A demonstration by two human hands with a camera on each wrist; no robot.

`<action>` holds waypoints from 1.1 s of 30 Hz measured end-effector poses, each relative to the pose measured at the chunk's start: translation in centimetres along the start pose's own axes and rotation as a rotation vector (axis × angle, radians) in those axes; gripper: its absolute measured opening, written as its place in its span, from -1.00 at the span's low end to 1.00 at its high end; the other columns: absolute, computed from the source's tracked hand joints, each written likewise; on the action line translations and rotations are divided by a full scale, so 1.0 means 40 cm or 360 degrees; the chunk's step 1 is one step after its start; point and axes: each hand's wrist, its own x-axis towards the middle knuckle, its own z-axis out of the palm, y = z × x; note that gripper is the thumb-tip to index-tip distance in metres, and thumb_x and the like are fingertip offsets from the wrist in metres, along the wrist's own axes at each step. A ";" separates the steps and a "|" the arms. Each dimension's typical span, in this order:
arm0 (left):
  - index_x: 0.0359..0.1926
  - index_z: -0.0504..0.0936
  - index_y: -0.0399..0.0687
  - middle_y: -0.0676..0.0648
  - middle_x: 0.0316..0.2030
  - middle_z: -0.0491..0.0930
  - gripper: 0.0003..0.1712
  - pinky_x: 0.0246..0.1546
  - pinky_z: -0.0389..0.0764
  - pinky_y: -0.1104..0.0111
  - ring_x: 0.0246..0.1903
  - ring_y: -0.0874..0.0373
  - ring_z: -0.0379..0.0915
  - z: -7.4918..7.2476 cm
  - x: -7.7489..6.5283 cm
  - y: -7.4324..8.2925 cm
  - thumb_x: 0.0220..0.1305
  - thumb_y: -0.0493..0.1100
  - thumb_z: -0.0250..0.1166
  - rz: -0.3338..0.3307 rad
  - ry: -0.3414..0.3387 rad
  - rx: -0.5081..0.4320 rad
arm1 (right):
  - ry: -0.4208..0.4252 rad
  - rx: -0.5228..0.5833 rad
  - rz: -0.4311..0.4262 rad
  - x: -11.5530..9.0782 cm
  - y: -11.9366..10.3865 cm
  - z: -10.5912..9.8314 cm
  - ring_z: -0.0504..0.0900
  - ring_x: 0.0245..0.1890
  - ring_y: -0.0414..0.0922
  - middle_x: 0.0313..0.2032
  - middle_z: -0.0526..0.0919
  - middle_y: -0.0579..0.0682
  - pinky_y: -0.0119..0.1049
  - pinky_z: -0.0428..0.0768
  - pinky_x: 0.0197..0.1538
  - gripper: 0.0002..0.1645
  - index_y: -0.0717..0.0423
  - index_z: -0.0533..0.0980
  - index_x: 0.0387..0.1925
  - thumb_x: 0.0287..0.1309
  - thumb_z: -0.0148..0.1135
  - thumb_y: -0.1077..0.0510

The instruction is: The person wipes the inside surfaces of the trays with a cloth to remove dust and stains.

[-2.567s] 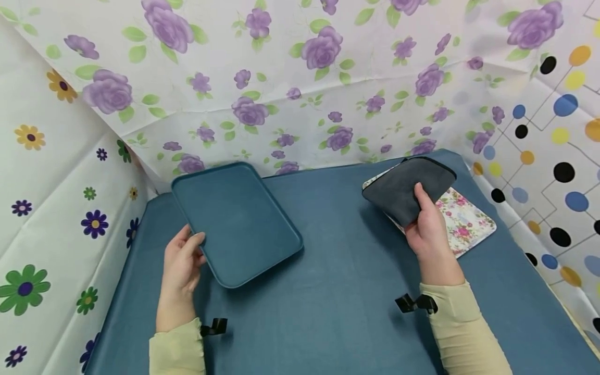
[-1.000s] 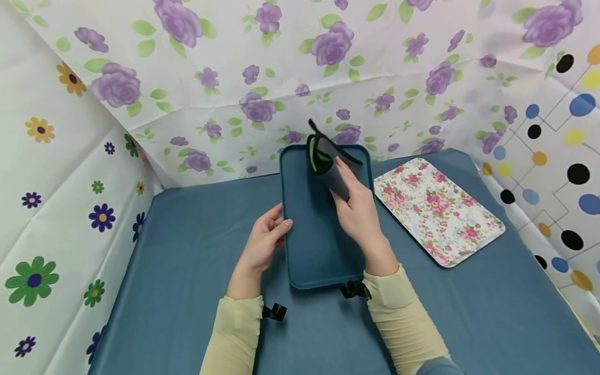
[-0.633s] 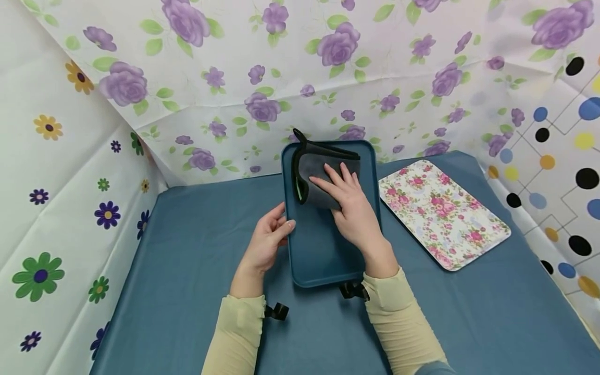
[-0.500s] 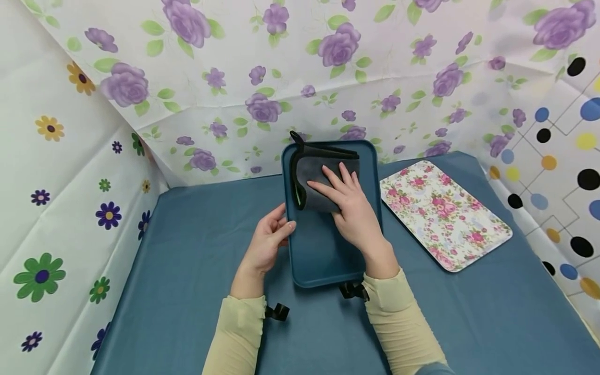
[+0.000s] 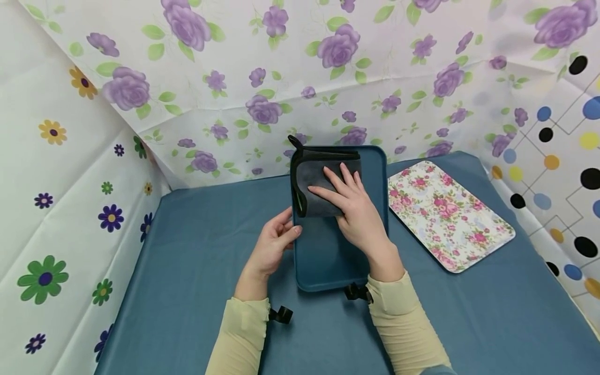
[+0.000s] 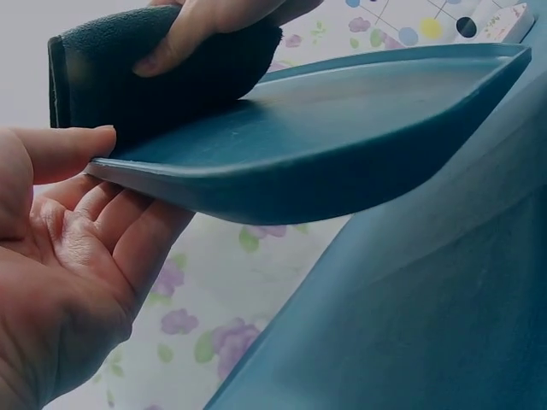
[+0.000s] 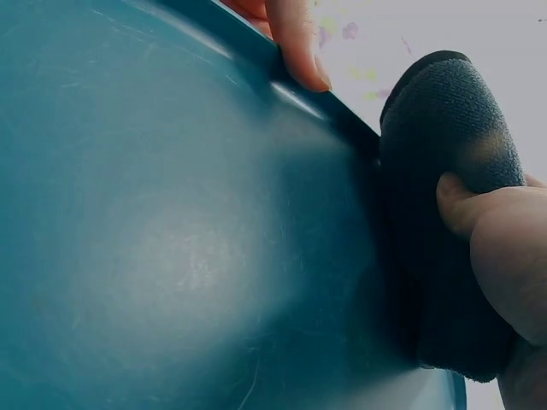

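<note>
A blue rectangular tray with a raised rim is tilted up off the table in front of me. My left hand pinches its left rim, thumb on top and fingers beneath, as the left wrist view shows. Against the upper part of the tray lies a folded dark grey cleaning cloth with black edging and a hanging loop. My right hand holds this cloth against the tray, its fingers spread over the top. In the right wrist view the thumb presses into the near side of the cloth.
A flat white rectangular board printed with pink flowers lies on the right of the blue-covered table. Patterned sheets rise behind and at both sides.
The tray has come from the left to the middle. The right hand has carried the cloth from above the floral board onto the tray, folded it over and slid it slightly nearer.
</note>
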 end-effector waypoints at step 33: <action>0.64 0.24 -0.26 -0.52 0.23 0.58 -0.31 -0.28 0.70 0.41 -0.20 0.25 0.69 -0.003 0.000 -0.006 0.59 -0.41 0.16 0.0059 -0.0019 0.0181 | -0.0043 -0.0089 0.0033 0.000 -0.002 -0.002 -0.17 0.70 0.10 0.66 0.15 0.02 0.17 -0.24 0.65 0.24 -0.19 0.51 0.51 -0.10 0.05 0.82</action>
